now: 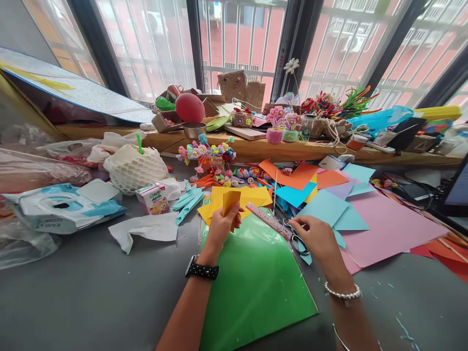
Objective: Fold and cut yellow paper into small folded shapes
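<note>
My left hand [221, 226], with a dark watch strap at the wrist, grips a folded piece of yellow paper [231, 201] upright over the green sheet [256, 282]. To the right, my right hand [317, 239] wears a beaded bracelet. Its thumb and fingers are pinched together at the handles of the scissors [300, 245]; the fingertips partly hide the contact. A pink patterned ruler [268, 220] lies slanted between my hands, its lower end beside the scissors. Behind my left hand, more yellow paper [215, 196] is spread in a loose pile.
Light blue paper [323, 207], orange paper [288, 174] and a large pink sheet [391, 219] lie at the right. On the left are a wipes pack [62, 207], a small carton [152, 198] and a net-wrapped coconut [135, 168]. Crafted flowers [206, 152] stand behind, below a crowded ledge [252, 146].
</note>
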Tool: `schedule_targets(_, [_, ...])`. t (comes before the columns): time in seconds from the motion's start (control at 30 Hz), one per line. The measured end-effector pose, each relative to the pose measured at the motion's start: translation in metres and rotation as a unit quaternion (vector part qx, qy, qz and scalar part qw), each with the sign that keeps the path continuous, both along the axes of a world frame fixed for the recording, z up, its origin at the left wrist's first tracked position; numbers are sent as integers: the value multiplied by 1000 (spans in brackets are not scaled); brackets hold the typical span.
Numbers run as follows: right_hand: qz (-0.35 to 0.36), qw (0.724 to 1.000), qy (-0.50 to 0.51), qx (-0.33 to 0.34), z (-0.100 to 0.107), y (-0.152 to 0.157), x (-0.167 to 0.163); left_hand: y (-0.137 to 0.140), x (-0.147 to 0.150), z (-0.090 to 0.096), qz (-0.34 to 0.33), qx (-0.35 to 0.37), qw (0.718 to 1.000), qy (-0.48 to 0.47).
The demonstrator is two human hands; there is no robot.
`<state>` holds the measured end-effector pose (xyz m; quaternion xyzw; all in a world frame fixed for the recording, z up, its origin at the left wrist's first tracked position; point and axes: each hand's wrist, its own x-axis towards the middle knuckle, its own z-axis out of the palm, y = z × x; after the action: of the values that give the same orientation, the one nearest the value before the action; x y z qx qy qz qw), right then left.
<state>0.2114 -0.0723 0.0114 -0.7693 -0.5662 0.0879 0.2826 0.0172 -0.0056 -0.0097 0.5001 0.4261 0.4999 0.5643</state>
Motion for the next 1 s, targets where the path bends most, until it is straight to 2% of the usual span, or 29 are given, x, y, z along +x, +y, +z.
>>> schedule_targets(0.1, [-14,996,-60,-63,-10,1,-1,3,-2,-2,60,21,998,-5])
schedule_targets(0.2, [-33,987,-109,-111,-11,4,-4,6,-6,-3,133,34,990,-17])
schedule_targets(0.3, [-38,979,-131,-149,-10,9,-9,7,-8,-4,164,38,985,-27])
schedule_targets(0.5, [-70,968,-161,-178,-18,29,-19,5,-8,-6,134,32,990,-30])
schedule_targets(0.63, [-66,962,-163,-207,-20,39,-22,4,-6,-3,131,13,991,-35])
schedule_targets(0.8, [-55,959,-158,-230,-17,44,-21,3,-4,-1,105,-9,993,-44])
schedule_targets(1.0, [-100,953,-178,-223,-17,44,-29,4,0,-6,98,-1,993,-72])
